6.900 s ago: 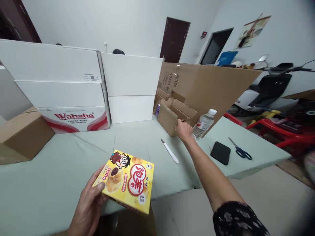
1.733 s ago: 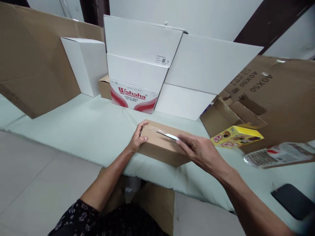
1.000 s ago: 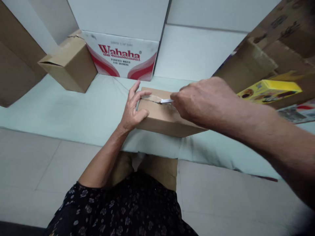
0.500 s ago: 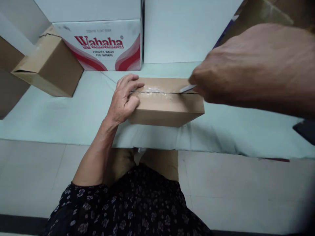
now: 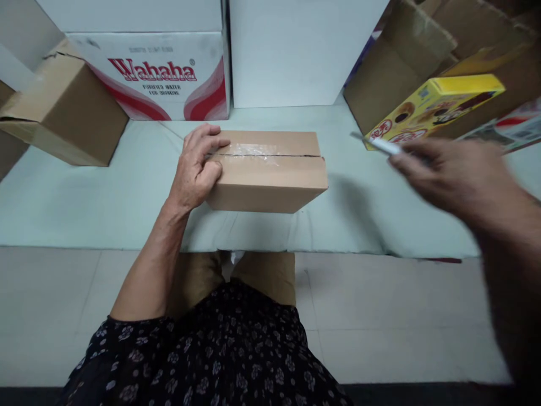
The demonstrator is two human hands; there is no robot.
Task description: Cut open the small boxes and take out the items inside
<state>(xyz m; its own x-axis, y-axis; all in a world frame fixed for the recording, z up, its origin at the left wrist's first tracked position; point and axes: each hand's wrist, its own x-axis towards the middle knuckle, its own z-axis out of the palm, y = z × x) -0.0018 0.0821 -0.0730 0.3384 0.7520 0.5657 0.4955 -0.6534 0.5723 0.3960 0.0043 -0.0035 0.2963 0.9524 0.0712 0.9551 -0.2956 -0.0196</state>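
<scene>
A brown cardboard box [image 5: 270, 172] lies on the table in front of me, with a strip of clear tape along its top and a dark slit running down the seam. My left hand [image 5: 196, 166] is closed on the box's left end, fingers over the top and thumb near the seam. To the right, apart from the box, my right hand [image 5: 448, 175] is closed around a knife [image 5: 385, 146] with a pale handle. Its grey blade points left, and the hand is blurred by motion.
A white Wahaba-printed carton [image 5: 156, 79] and a white box [image 5: 291, 56] stand behind. At left sits another brown box [image 5: 80, 110]. A yellow packet [image 5: 439, 107] leans against an open brown carton [image 5: 397, 62] at right. Pale green cloth [image 5: 139, 214] covers the table.
My right hand has drawn the knife out of the box's seam and away to the right. My left hand stays on the box. The view has shifted slightly, showing the yellow packet.
</scene>
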